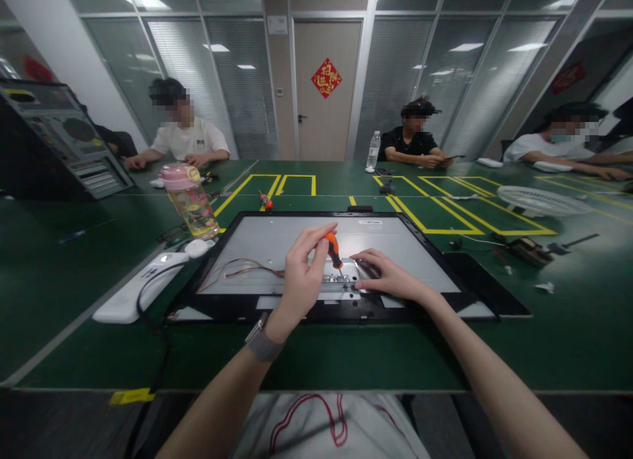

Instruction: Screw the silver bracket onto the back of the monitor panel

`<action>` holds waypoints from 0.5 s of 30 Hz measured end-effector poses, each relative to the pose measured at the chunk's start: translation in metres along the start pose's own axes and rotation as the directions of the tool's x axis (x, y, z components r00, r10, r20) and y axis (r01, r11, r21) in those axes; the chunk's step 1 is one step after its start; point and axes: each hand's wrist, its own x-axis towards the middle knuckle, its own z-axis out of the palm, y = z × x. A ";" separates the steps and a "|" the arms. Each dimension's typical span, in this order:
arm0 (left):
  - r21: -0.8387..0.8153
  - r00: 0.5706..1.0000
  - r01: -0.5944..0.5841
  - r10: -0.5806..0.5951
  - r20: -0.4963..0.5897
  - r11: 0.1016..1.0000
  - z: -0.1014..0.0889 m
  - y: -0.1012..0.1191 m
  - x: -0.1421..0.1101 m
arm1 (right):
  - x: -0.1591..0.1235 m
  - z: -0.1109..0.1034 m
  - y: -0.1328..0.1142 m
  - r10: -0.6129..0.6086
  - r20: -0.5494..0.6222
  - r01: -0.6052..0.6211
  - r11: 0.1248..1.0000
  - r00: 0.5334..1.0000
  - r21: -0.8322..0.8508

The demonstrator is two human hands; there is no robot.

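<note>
A flat display panel with a black frame and grey back lies in front of me on the green table. My left hand is closed on a screwdriver with an orange and black handle. Its shaft points down at a small metal bracket near the panel's lower edge. On the bracket's right end rests my right hand, thumb and fingers curled about it. Thin coloured wires run left from the bracket across the panel. The screwdriver's tip is too small to make out.
Left of the panel are a white power strip, a pink-lidded bottle and a computer case. Beyond it lies a red-handled tool. A dark flat slab and a white fan-like grille are rightward. Several people sit opposite.
</note>
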 end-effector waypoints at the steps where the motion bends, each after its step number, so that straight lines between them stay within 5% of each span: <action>1: 0.015 1.000 0.005 -0.005 -0.025 1.000 0.000 -0.001 0.000 | 0.000 0.000 0.000 -0.001 0.001 0.001 1.000 1.000 0.001; 6: 0.054 0.994 0.023 -0.017 -0.109 0.998 0.001 -0.005 0.001 | 0.000 0.000 0.001 0.001 0.006 -0.001 1.000 1.000 -0.001; 15: -0.045 0.999 0.012 -0.011 0.031 0.999 0.000 0.001 0.000 | 0.000 -0.001 0.001 -0.003 0.006 0.003 1.000 1.000 -0.004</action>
